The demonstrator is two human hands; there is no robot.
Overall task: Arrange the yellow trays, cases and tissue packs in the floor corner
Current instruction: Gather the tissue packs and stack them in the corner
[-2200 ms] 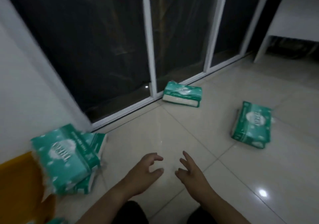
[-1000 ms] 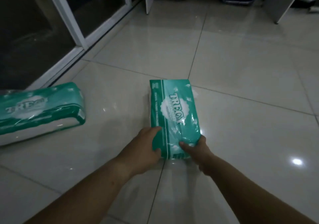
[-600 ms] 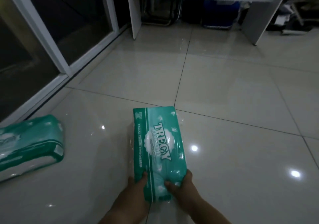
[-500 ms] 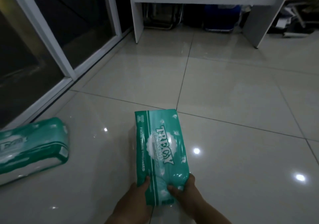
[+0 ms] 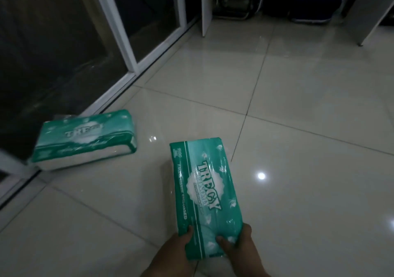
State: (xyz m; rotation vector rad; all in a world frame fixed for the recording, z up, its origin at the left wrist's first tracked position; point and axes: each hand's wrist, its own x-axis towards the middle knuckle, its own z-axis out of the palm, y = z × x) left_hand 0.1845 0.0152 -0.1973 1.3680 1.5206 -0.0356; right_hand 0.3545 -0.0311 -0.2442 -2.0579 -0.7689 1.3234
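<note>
At the left the spare pack (image 5: 85,139) lies on the floor (image 5: 298,127) just beside the door track (image 5: 119,97), and I reckon I could clip it when carrying past. In the near middle I hold the pack (image 5: 204,191) by its near end only, my left hand (image 5: 174,253) and right hand (image 5: 241,247) pinching it with the fingers (image 5: 188,233), thumbs on top and the rest hidden beneath. With slick film and the far end unsupported, it may sag and slide out, and since the corner is out of view, I might set it down crooked.
</note>
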